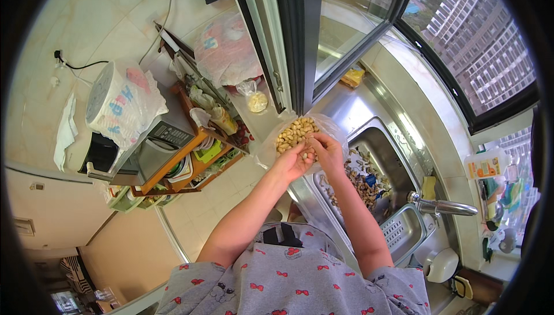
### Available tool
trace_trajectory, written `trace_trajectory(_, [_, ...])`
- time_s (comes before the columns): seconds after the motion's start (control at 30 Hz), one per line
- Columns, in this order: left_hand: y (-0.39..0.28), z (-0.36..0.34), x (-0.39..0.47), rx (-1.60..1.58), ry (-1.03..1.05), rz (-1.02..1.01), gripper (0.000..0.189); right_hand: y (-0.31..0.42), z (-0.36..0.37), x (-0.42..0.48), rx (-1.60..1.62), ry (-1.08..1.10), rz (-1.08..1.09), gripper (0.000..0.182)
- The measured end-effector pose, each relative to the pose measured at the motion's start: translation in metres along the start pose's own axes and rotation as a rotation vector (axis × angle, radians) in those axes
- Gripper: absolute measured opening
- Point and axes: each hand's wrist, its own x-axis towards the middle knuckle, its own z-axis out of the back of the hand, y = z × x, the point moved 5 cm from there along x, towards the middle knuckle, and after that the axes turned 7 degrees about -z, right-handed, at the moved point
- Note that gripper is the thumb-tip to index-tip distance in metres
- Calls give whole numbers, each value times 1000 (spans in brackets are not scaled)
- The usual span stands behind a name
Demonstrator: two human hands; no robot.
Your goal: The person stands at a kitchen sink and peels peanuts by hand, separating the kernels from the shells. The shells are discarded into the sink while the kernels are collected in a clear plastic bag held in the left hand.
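Note:
A clear plastic bag (334, 125) lies opened out at the sink's left end, filled with unshelled peanuts (294, 135). Over its near side, my left hand (293, 162) is turned palm up and cups a few pale peanut kernels (306, 155). My right hand (327, 149) meets the left thumb and fingers from the right, its fingertips pinched on a small peanut, mostly hidden by the fingers. Below and right of the hands, broken peanut shells (361, 174) are strewn across the stainless steel sink (400, 159).
A chrome faucet (448, 206) and a perforated steel tray (394, 232) are at the sink's near right. An open window sash (314, 42) stands beyond the bag. A knotted bag (257, 102) sits on the left ledge, near a wooden shelf unit (190, 107) with a microwave (162, 141).

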Motion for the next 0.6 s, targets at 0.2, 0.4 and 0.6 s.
trace_trajectory(0.2, [25,10,17,-117,41,81,26,21,4,1,-577,-75,249,18])
trace_trajectory(0.4, [36,4,12,-104,0,95,27,32,15,-7,-701,-130,326,18])
trace_trajectory(0.6, [58,-19,-13,255,240,105,30,62,65,-48,-831,-73,220,19])
